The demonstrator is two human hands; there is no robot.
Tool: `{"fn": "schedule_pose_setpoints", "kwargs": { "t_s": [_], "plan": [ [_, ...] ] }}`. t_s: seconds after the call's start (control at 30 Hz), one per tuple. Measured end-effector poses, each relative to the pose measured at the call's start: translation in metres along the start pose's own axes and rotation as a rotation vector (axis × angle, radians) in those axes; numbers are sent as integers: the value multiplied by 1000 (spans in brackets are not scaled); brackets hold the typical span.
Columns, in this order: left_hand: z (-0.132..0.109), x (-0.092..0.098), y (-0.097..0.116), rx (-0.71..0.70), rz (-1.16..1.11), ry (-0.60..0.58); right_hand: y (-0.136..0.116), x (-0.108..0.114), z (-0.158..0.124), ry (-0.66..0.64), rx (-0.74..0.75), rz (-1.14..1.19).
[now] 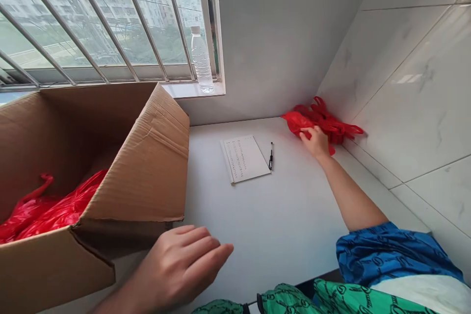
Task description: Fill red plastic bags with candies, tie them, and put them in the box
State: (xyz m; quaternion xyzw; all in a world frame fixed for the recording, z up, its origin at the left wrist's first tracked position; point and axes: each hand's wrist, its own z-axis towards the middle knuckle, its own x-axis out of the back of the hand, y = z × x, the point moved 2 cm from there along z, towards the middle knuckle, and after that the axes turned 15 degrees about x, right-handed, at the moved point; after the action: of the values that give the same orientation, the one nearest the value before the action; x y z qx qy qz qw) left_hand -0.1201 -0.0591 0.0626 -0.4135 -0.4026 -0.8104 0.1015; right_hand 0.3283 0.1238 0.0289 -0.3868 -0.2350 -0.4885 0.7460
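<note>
Head camera view: a person's right hand [317, 140] reaches to the far right corner of a smooth white tabletop [279, 225], its fingers bent against a heap of red plastic [326, 117]. Thin and crumpled, the heap lies in that corner, throwing up narrow loops and a flat strip toward the glossy, grey-veined tiled wall [405, 83] along the right edge. Fingertips touch the film; whether they pinch it or only press on it, one cannot tell.

At the near edge, left of the middle, the left hand [187, 260] hangs palm down, fingers together and loosely curled; the palm is hidden, so its grip cannot be told. Just beside it, a brown corrugated cardboard box [147, 171] fills the left side, its top gaping and its creased flap slanting over the tabletop. Inside, shiny red plastic [62, 208] lies in wrinkled folds, one twisted strand rising from it.

Between the box and the right hand, nearer the far edge, a flat, four-cornered white notebook [246, 157] shows rows of small dark marks. A slim pen [271, 157], clear-barrelled with black parts, lies just beside its right side.

Beyond the far edge rises a matte grey wall [275, 34]. On the pale windowsill [184, 90], a ribbed, transparent bottle [201, 61] with a white cap stands upright next to slanting metal bars [99, 17]. A blue patterned sleeve [386, 252] covers the right upper arm.
</note>
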Motion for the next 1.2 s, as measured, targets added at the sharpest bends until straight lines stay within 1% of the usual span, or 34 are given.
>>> {"fn": "schedule_pose_setpoints", "kwargs": {
  "t_s": [0.07,0.1,0.17,0.2,0.27,0.33,0.4,0.43,0.47,0.53,0.6,0.7,0.77,0.8,0.87,1.0,1.07,1.13,1.2],
  "plan": [
    [11,-24,-6,-31,56,-22,-17,19,-3,92,44,35],
    [15,-34,-12,-1,45,-33,-28,28,-7,124,69,57],
    [23,-51,-25,154,-71,-73,-52,41,-19,146,115,124],
    [27,-58,-32,242,-147,-102,-66,45,-26,126,134,174],
    [36,-69,-44,393,-297,-146,-93,47,-43,6,155,390],
    [45,-76,-52,475,-402,-145,-118,43,-60,-194,174,586],
    [53,-80,-56,497,-449,-113,-140,38,-75,-392,187,714],
    [56,-82,-57,496,-461,-104,-149,36,-80,-468,196,751],
    [58,-83,-58,486,-475,-101,-157,34,-84,-524,206,774],
    [60,-86,-62,437,-507,-111,-169,31,-89,-591,229,812],
    [58,-89,-67,374,-486,-99,-175,27,-90,-637,227,865],
    [55,-92,-78,302,-289,-41,-174,17,-93,-720,191,914],
    [54,-95,-84,287,-180,-45,-169,10,-96,-777,183,881],
    [54,-96,-87,292,-165,-62,-166,7,-98,-803,188,852],
    [55,-97,-90,329,-192,-85,-161,1,-102,-827,219,788],
    [58,-100,-91,420,-269,-105,-158,-8,-106,-783,347,648],
    [57,-102,-90,466,-283,-122,-159,-15,-109,-778,383,587],
    [56,-103,-89,508,-329,-128,-162,-21,-112,-780,396,577],
    [54,-102,-88,538,-433,-118,-165,-24,-115,-748,391,634]
  ]
}}
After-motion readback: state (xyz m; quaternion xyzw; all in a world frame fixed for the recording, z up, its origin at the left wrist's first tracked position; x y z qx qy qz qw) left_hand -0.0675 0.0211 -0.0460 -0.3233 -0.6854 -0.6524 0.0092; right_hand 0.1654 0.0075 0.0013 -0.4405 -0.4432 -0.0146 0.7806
